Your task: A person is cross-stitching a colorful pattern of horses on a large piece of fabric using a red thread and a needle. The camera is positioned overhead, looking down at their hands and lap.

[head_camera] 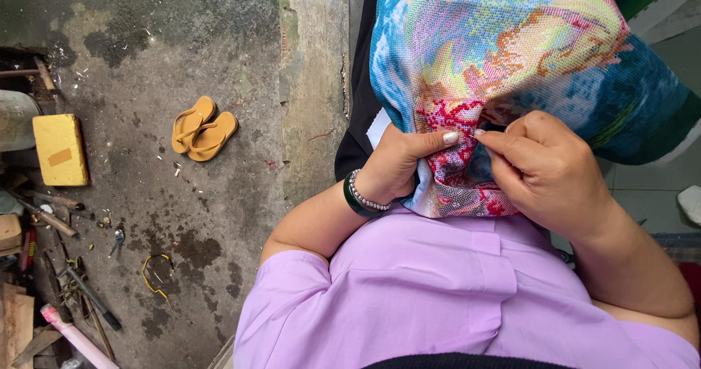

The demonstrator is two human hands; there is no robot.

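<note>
At centre right of the frame, the left hand [398, 166] grips a fold of the multicoloured cross-stitch cloth [504, 55] while the right hand [544, 166] pinches shut at the same fold (whether on a needle, I cannot tell). A loosened grip could let the fabric slide, risking a misplaced stitch or pricked thumb.

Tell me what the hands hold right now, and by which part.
Both hold the embroidered cloth at its lower folded edge: left hand grips the fold, right hand pinches beside it.

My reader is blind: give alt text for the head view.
Both hands pinch a multicoloured cross-stitch cloth; the left hand wears a green bangle and bead bracelet, opposite the right hand. Yellow flip-flops lie on concrete.
</note>
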